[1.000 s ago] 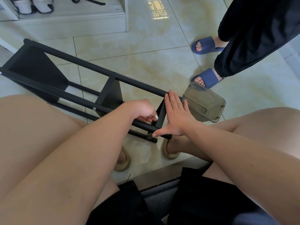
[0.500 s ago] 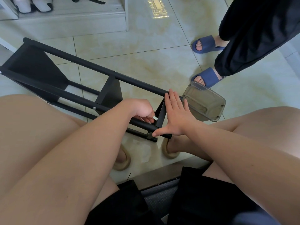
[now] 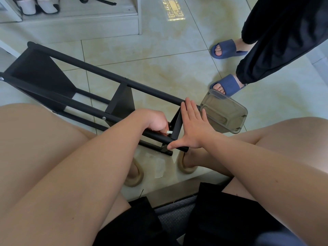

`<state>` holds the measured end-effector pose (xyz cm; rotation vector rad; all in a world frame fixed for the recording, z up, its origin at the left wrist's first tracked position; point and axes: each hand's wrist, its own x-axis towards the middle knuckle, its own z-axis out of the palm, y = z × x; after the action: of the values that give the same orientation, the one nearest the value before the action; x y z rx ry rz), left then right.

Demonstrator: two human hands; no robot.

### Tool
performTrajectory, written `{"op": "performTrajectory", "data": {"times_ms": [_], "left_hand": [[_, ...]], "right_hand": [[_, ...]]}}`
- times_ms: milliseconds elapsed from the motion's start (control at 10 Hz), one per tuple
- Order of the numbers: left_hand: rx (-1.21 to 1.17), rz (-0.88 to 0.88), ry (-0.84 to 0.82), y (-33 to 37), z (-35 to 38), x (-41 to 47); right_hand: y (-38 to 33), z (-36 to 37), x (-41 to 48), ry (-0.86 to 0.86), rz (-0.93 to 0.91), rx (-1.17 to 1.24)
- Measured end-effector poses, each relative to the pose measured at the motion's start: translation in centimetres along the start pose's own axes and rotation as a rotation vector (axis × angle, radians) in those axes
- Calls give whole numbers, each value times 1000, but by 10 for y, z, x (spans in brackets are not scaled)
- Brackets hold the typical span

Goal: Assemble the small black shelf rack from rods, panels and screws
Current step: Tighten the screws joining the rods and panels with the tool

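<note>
The black shelf rack (image 3: 99,75) lies on its side on the tiled floor, its long rods running from upper left toward me. Its near end panel (image 3: 177,125) stands between my hands. My right hand (image 3: 193,126) presses flat against that panel's outer face, fingers straight, thumb stretched along the near rod end. My left hand (image 3: 156,121) reaches in from the left with curled fingers and pinches a small silver tool (image 3: 169,132) against the panel's inner side near the rod. What the tool's tip meets is hidden.
A clear plastic container (image 3: 225,114) lies tipped on the floor just right of my right hand. Another person in dark trousers and blue slippers (image 3: 227,84) stands at upper right. A white shoe shelf (image 3: 71,20) runs along the top left. My knees flank the rack.
My left hand has turned slightly, and the small silver tool now shows below its fingers. My right hand and the rack have stayed in place.
</note>
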<state>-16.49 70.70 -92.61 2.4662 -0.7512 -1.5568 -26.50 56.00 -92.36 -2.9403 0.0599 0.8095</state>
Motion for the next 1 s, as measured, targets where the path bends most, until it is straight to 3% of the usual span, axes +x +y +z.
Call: {"op": "performTrajectory", "data": {"times_ms": [400, 900, 1000], "left_hand": [[126, 13, -23, 6, -7, -9], [-102, 67, 123, 4, -11, -7], [-303, 76, 108, -1, -7, -1]], "right_hand": [[-2, -2, -2, -6, 2, 6], [0, -1, -1, -1, 0, 9], [-1, -1, -1, -1, -1, 0]]}}
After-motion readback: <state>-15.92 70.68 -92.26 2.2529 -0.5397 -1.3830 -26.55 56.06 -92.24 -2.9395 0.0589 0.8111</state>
